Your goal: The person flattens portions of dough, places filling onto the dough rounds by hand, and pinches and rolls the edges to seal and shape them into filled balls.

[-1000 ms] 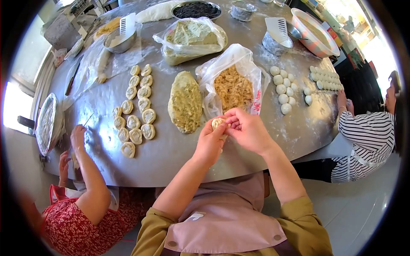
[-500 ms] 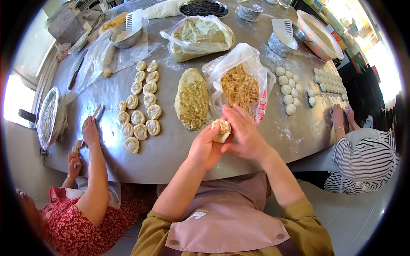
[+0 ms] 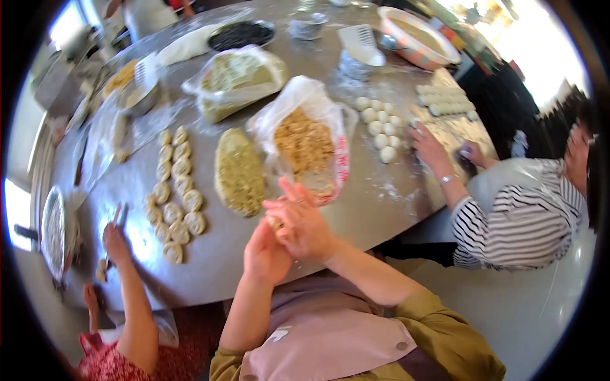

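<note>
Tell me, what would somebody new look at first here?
Probably the person's left grip and right grip, pressed together around a small piece of dough at the front middle. Just beyond them, crumbly orange-brown food fills part of a see-through plastic bag. Dough rounds line up to the left, and smooth white balls cluster to the right.

Metal table point(image 3: 356, 228) with dough rounds point(image 3: 192, 200), green mound point(image 3: 238, 171), brown-filled bag point(image 3: 305, 95), white balls point(image 3: 381, 141).
</note>
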The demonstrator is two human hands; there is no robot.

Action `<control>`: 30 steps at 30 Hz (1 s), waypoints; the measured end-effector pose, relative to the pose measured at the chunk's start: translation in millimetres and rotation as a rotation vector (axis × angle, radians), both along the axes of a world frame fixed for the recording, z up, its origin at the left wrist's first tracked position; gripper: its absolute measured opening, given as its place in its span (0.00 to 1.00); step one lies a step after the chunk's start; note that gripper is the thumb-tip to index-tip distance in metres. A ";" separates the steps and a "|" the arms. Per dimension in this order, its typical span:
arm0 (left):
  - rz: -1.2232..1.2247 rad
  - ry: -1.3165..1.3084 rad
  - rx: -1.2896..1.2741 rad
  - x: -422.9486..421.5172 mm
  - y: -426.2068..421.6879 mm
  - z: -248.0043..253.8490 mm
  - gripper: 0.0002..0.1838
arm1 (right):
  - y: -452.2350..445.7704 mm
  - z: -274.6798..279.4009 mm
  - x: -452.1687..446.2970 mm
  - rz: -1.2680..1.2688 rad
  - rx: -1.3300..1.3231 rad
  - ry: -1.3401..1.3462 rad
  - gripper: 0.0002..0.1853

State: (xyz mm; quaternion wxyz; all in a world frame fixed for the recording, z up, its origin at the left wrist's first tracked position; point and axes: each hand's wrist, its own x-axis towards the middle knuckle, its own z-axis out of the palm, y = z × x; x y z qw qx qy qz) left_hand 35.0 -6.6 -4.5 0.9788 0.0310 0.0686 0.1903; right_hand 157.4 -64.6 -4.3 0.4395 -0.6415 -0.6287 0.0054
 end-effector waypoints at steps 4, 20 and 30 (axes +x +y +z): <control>0.122 0.342 0.335 8.1 -5.9 -2.4 0.18 | 0.2 3.4 -12.7 -0.036 0.083 0.002 0.11; 0.566 0.721 1.295 7.6 -3.3 -8.6 0.20 | 4.2 36.1 -37.4 0.036 -0.022 1.063 0.37; 0.563 0.683 1.471 10.2 -8.7 17.3 0.47 | 8.8 31.3 -25.9 -0.115 -0.097 1.122 0.21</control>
